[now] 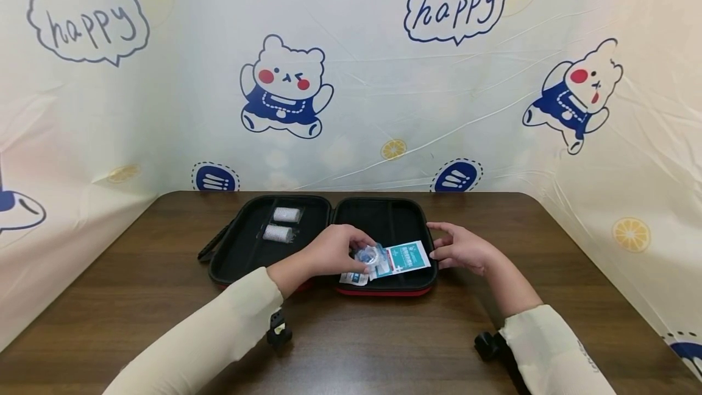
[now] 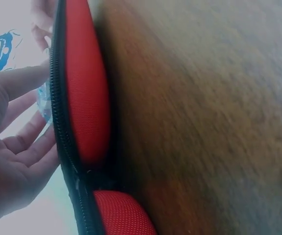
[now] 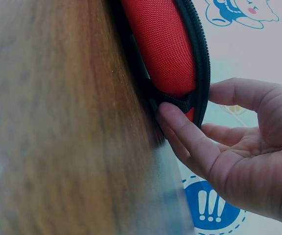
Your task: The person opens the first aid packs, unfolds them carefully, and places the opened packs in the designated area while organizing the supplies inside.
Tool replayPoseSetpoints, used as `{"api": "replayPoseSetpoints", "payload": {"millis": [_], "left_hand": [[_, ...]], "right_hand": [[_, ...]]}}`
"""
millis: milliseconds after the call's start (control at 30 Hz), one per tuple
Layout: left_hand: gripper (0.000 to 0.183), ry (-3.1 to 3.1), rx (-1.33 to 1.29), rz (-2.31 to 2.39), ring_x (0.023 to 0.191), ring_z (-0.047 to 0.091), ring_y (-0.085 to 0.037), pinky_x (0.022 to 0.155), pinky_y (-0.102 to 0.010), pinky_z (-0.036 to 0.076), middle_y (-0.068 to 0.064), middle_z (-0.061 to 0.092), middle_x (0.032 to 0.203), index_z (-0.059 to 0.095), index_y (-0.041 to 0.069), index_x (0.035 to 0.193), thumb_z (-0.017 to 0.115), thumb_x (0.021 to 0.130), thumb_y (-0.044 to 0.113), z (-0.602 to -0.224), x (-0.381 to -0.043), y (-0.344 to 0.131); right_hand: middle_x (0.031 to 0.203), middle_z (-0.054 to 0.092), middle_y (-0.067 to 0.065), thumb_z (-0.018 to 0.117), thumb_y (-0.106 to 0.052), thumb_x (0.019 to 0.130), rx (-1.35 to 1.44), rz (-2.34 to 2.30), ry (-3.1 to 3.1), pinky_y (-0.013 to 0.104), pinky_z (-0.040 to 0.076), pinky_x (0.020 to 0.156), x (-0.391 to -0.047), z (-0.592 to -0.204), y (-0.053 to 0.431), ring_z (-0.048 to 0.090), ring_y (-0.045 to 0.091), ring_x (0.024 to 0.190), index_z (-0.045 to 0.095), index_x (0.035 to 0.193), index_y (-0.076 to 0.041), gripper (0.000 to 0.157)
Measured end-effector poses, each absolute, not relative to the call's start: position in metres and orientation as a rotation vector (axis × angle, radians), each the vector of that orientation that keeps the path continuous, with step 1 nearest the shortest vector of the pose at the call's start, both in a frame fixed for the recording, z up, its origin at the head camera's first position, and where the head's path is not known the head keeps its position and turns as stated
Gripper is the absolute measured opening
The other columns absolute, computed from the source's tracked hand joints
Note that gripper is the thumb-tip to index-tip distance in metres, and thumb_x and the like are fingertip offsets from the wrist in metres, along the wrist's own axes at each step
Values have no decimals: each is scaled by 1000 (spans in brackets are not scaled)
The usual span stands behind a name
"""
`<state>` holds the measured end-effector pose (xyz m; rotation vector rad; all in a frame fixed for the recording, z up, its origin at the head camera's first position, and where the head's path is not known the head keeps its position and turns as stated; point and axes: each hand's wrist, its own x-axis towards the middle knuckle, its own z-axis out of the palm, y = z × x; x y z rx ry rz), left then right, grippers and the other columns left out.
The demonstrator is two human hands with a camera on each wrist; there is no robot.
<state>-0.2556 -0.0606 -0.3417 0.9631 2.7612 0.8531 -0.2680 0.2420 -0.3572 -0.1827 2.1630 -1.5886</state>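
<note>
A zippered case with a red outside and black inside lies open flat, its left half [image 1: 236,261] and right half [image 1: 406,215] side by side. Over the right half, my left hand [image 1: 336,250] pinches a clear, bluish plastic packet [image 1: 368,255]; what it contains is hard to make out. Beneath it lie a teal-and-white sachet [image 1: 408,256] and a smaller white packet [image 1: 354,278]. At the case's right edge is my right hand [image 1: 462,249]. The right wrist view shows that hand [image 3: 248,142] holding the zippered rim, fingers against the red outer side [image 3: 165,49].
Two white rolls [image 1: 287,214] in clear wrap sit in the left half. A black strap [image 1: 211,249] sticks out at the case's left. Everything rests on a brown wooden table [image 1: 373,346], with a printed cloth [image 1: 356,78] hanging behind.
</note>
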Motion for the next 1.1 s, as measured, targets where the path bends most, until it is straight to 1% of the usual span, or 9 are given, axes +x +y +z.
{"api": "replayPoseSetpoints", "payload": {"millis": [167,333,633,767,933,1100], "left_hand": [[36,2726,924,986,91,59,-13,78,-24,54,2,63,105,73,14,113,83,79,19,-337,-252,-67],[37,2719,892,1088,90,58,-13,76,-22,54,1,59,107,73,15,113,83,79,19,-335,-250,-75],[37,2671,796,1245,90,60,-16,77,-26,57,-2,57,105,72,15,114,83,78,13,-329,-250,-94],[38,2646,717,1312,87,64,-17,77,-30,57,-3,61,103,72,14,112,84,76,10,-325,-250,-103],[33,2652,655,1337,84,66,-19,78,-32,58,-5,64,102,71,13,108,83,78,12,-322,-249,-114],[30,2657,645,1346,86,65,-22,78,-33,58,-6,65,102,72,14,108,82,79,12,-320,-247,-127]], "right_hand": [[123,47,27,64,4,88,-175,-1583,2167,36,57,82,-268,-357,241,59,23,90,21,153,-3,78],[124,47,28,64,4,88,-176,-1584,2170,36,57,81,-268,-357,241,59,24,90,21,153,-3,78],[122,48,27,64,5,88,-186,-1591,2167,36,57,81,-268,-357,241,59,23,89,21,153,-3,78],[123,48,27,64,4,88,-188,-1590,2168,36,57,81,-268,-358,242,60,23,89,21,153,-3,78],[122,48,27,64,3,88,-189,-1583,2174,37,57,82,-268,-358,242,59,24,90,22,153,-3,78],[121,48,27,64,3,88,-184,-1584,2174,36,57,82,-269,-359,243,59,23,90,22,153,-3,78]]}}
